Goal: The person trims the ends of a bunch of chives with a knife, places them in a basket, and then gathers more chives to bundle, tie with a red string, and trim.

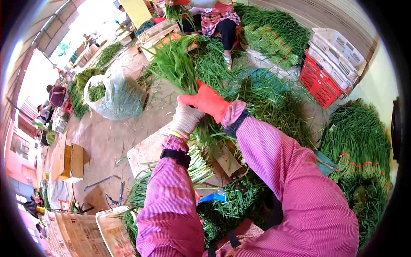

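Observation:
My right hand point(207, 101), in an orange-red rubber glove, is wrapped round a bunch of long-leaved greens point(177, 66) that looks like chives. The leaves fan out up and to the left of the glove. Just below it is my left hand point(187, 118), in a whitish knit glove. Its fingers are curled closed against the right glove at the lower part of the bunch, and my hands partly hide the stems there. Under my forearms is a pale board point(145, 152) with stalks with whitish ends point(199, 165) lying at its right side.
Loose greens point(269, 100) are heaped ahead. Tied bundles point(355, 141) stand at the right, near stacked red and white crates point(319, 79). A filled plastic bag point(117, 96) and a cardboard box point(68, 160) are on the left floor. A person point(218, 21) sits opposite.

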